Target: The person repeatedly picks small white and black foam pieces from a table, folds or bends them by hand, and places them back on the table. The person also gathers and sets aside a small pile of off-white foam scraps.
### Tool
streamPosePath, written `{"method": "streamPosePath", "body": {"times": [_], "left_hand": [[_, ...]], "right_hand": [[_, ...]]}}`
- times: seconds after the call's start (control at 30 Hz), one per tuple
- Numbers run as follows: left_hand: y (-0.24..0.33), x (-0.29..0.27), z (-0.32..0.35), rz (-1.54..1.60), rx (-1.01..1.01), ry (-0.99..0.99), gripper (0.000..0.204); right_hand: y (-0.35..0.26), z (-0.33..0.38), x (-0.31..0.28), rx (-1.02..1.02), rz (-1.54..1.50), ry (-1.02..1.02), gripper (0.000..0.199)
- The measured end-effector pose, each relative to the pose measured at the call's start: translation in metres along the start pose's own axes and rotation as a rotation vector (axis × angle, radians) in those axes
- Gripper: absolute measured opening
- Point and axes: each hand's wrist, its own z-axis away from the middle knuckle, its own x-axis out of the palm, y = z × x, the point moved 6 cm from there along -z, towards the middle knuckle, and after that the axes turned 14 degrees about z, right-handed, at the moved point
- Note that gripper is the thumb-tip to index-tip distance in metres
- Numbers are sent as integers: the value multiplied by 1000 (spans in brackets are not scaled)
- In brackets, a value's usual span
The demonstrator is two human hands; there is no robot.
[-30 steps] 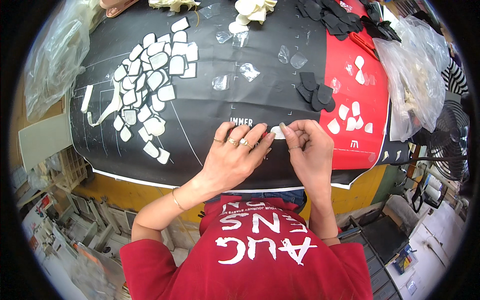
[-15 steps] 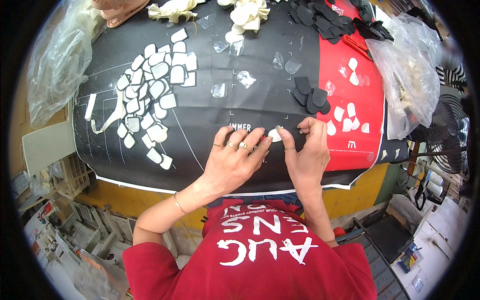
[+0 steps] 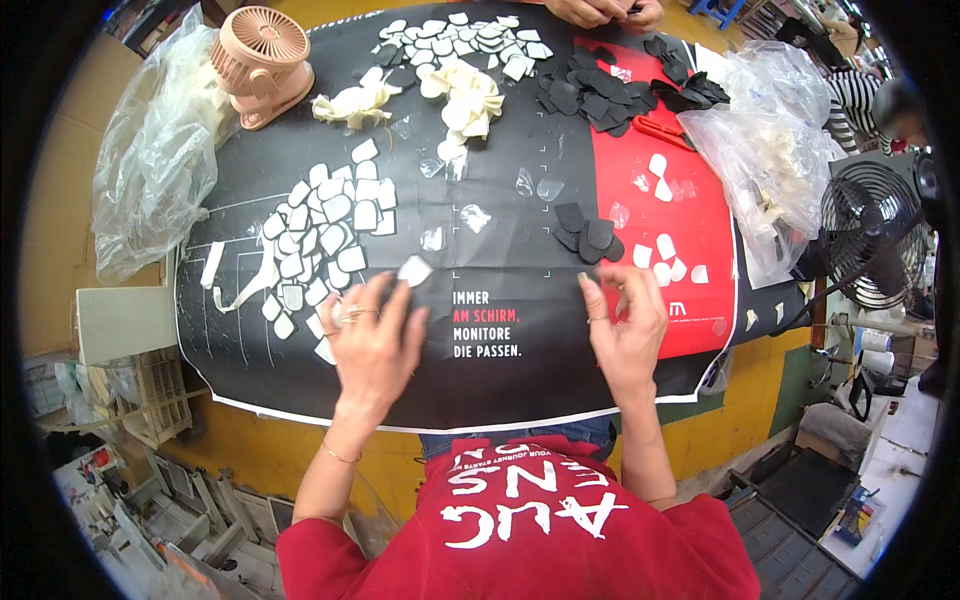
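My left hand (image 3: 372,345), with rings on its fingers, is over the black part of the printed sheet, beside a pile of white rounded patches with dark edges (image 3: 336,208). Its fingers are spread and slightly blurred. One white patch (image 3: 414,270) is just past its fingertips; whether they touch it I cannot tell. My right hand (image 3: 630,318) hovers where the black and red areas meet, thumb and forefinger apart, nothing visible between them. Right beyond it is a small heap of black rounded patches (image 3: 588,235). Several loose white pieces (image 3: 665,260) lie on the red area.
Farther back are cream pieces (image 3: 468,95), a black heap (image 3: 600,95), a red-handled tool (image 3: 662,132) and more white patches (image 3: 460,38). A pink fan (image 3: 262,60) and clear plastic bags (image 3: 155,170) stand left. Another person's hands (image 3: 605,12) show at the far edge. A black fan (image 3: 870,235) is right.
My hands have moved apart from a white piece between them; the left went left toward the white pile. The view has shifted, showing more of the table's far side.
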Motion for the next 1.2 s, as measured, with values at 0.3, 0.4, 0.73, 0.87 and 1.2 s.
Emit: {"method": "streamPosePath", "body": {"times": [0.3,0.4,0.73,0.87,1.2], "left_hand": [[27,-3,-11,261,8,154,31],[60,20,-22,763,-70,52,25],[70,88,-28,1630,-644,-178,30],[65,88,-23,1745,-692,-212,27],[53,69,-33,1684,-650,-214,24]], "right_hand": [[8,-32,9,-208,258,-30,26],[4,-25,5,-203,139,-28,16],[-22,11,1,-354,-117,-104,24],[-22,6,5,-335,-161,-85,26],[-9,-18,8,-116,-460,-307,23]]}}
